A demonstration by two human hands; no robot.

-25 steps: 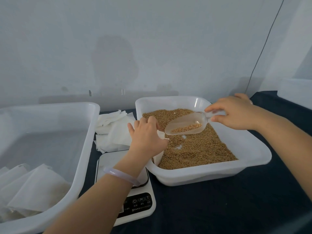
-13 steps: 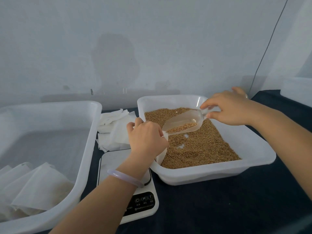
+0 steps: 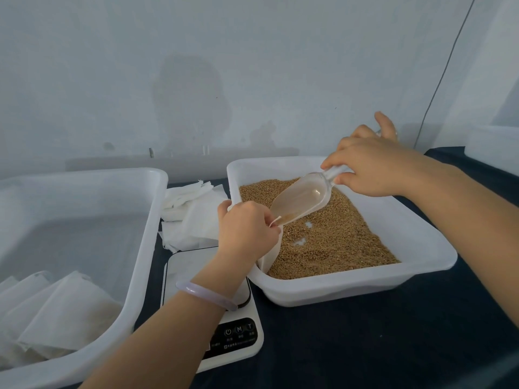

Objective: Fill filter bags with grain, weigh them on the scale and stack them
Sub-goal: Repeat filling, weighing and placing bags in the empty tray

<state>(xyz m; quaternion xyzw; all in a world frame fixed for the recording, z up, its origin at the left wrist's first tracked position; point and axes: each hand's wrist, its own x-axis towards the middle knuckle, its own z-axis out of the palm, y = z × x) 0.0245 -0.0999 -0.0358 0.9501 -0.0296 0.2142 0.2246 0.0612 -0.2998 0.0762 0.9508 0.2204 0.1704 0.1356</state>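
A white tub [image 3: 351, 289] at centre right holds brown grain [image 3: 331, 237]. My right hand [image 3: 368, 167] grips the handle of a clear plastic scoop [image 3: 302, 199], tilted mouth-down to the left with a little grain at its lip. My left hand [image 3: 247, 234] pinches open a white filter bag [image 3: 269, 255] at the tub's left inner wall, right under the scoop's lip. The bag is mostly hidden by the hand. A white digital scale [image 3: 233, 335] lies under my left wrist.
A large white tub [image 3: 143, 242] on the left holds several filled bags [image 3: 59, 313] in its near corner. A pile of empty filter bags [image 3: 191, 217] lies between the tubs. Dark cloth covers the table. A wall stands close behind.
The scoop has tipped steeply down toward the bag and most of its grain has run out. My right hand has risen at the handle. The left hand has stayed on the bag.
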